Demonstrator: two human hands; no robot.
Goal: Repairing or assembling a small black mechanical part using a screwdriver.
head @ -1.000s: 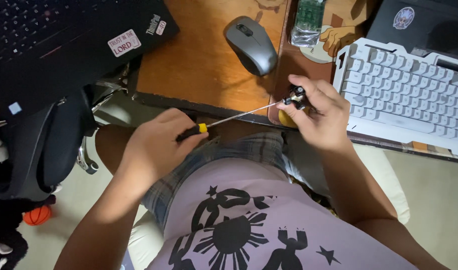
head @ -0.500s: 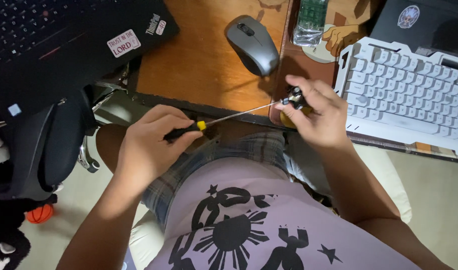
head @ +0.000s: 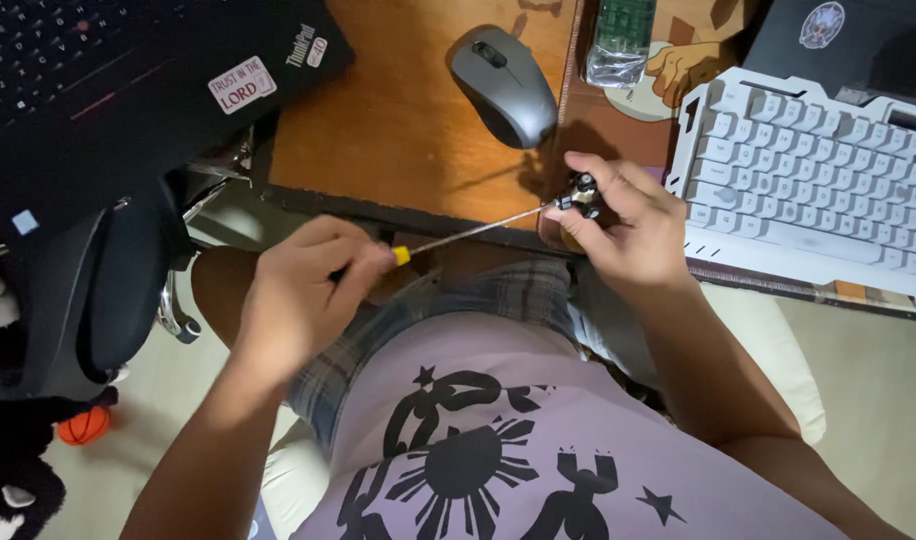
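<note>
Small black part [head: 581,193] pinched in right hand [head: 628,235] fingertips, over desk edge. Screwdriver [head: 458,236] tip touching it; thin shaft running back to yellow-collared handle, wrapped tight in left hand [head: 303,290]. Both fists closed firmly on their loads. Just beyond right-hand grip: grey mouse [head: 505,84] on wooden desk [head: 398,130]. Beside it outward: white keyboard [head: 808,200]. Past left grip: black laptop [head: 128,90].
</note>
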